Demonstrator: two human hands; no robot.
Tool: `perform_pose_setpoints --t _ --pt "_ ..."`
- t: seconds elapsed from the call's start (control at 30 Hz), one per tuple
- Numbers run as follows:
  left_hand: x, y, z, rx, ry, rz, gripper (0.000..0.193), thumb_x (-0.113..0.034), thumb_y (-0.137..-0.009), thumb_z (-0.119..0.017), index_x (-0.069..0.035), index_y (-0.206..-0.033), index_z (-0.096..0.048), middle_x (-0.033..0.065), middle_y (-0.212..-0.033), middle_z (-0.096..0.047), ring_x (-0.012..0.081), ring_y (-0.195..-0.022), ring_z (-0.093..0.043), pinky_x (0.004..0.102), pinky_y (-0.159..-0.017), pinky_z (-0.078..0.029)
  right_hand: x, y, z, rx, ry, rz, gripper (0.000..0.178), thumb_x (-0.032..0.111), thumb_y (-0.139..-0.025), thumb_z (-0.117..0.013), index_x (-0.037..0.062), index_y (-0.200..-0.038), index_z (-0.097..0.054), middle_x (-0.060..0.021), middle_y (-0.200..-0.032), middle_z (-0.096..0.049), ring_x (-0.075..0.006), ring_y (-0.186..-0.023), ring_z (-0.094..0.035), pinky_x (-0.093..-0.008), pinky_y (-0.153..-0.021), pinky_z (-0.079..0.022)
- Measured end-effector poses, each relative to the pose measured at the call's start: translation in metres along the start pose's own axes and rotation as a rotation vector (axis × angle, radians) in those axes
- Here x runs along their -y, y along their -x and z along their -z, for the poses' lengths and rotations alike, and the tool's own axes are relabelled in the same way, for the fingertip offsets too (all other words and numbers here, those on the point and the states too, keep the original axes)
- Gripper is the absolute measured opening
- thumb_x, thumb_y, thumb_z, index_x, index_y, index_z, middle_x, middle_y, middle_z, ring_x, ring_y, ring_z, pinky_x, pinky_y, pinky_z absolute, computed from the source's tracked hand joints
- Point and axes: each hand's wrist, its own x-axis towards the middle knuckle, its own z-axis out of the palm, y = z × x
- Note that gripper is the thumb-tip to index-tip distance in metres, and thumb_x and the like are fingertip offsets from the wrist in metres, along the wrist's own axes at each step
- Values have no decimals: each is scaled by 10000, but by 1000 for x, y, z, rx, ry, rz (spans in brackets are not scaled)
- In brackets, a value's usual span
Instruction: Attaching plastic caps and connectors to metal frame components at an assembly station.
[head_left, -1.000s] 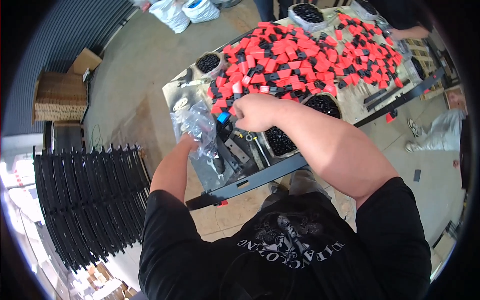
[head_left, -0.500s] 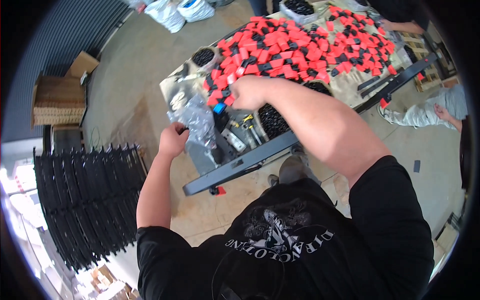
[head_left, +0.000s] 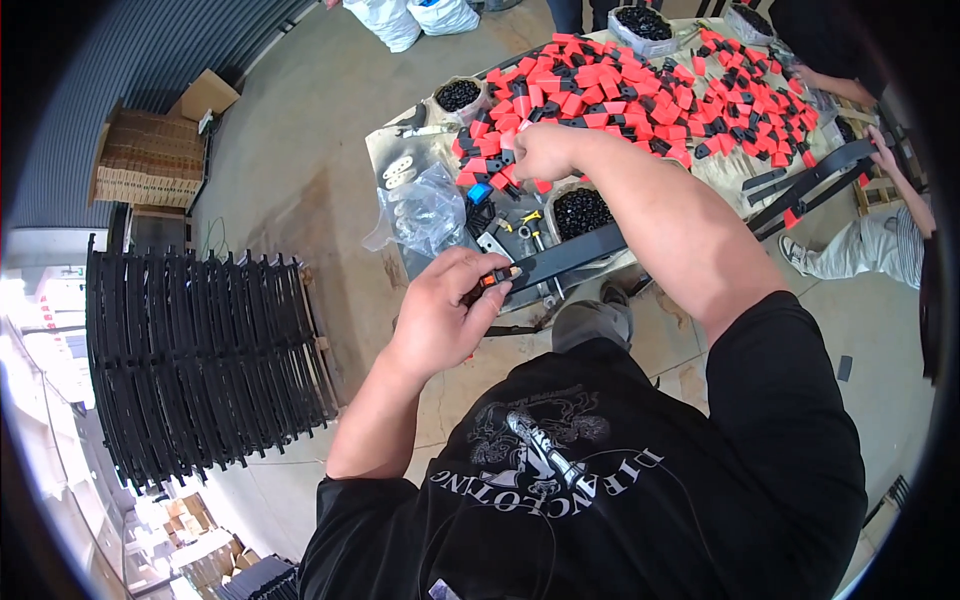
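My left hand (head_left: 445,310) is closed, with a small black-and-orange part (head_left: 490,281) pinched between thumb and fingers. It is at the left end of a long dark bar (head_left: 570,256), and hides part of that end. My right hand (head_left: 543,152) reaches to the near left edge of a heap of red and black plastic pieces (head_left: 600,90). Its fingers are curled down among them; what they grip, if anything, is hidden. A blue piece (head_left: 480,193) lies just left of that hand.
On the table are a clear plastic bag (head_left: 430,215), a tub of black parts (head_left: 583,212), yellow-handled tools (head_left: 532,217) and a bag of black parts (head_left: 458,97). Another person's hand (head_left: 882,155) touches the bar's right end. Black frames (head_left: 210,360) are stacked at left.
My left hand has come from beside the plastic bag to the bar's left end. My right hand stays by the heap. At right, the other person's hand has come to the bar.
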Motion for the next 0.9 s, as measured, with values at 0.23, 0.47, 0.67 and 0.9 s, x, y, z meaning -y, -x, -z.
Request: perform_pose_setpoints --t 0.23,0.47,0.67,0.9 --pt "8 4 -11 -133 -101 -115 262 -29 -867 -742 -4 -1111 -649 108 -952 -661 202 -733 -645 298 -658 -525 17 17 19 -42 -10 -28 321 280 -829 -724 -12 -958 -689 -176 -896 -724 -284 -811 -708 -396 -735 -555" --pt "33 19 -34 -292 304 45 262 -8 -861 -789 -9 -1053 -612 32 -819 -675 48 -674 -588 213 -582 -479 8 8 17 -385 -137 47 285 242 -851 -694 -1 -1001 -698 -169 -919 -728 -293 -879 -707 -405 -792 -550" --pt "29 18 -34 -299 151 39 204 -28 -848 -798 -20 -990 -651 46 -799 -669 95 -642 -596 248 -576 -490 8 14 35 -630 -293 -11 290 260 -850 -663 11 -985 -722 -154 -1008 -741 -318 -953 -706 -405 -842 -555" --pt "30 18 -34 -273 117 52 220 -33 -825 -807 -34 -979 -649 63 -815 -669 115 -616 -574 267 -556 -471 19 24 36 -469 -268 34 239 215 -847 -657 -10 -916 -698 -142 -1060 -733 -306 -994 -694 -390 -872 -538"
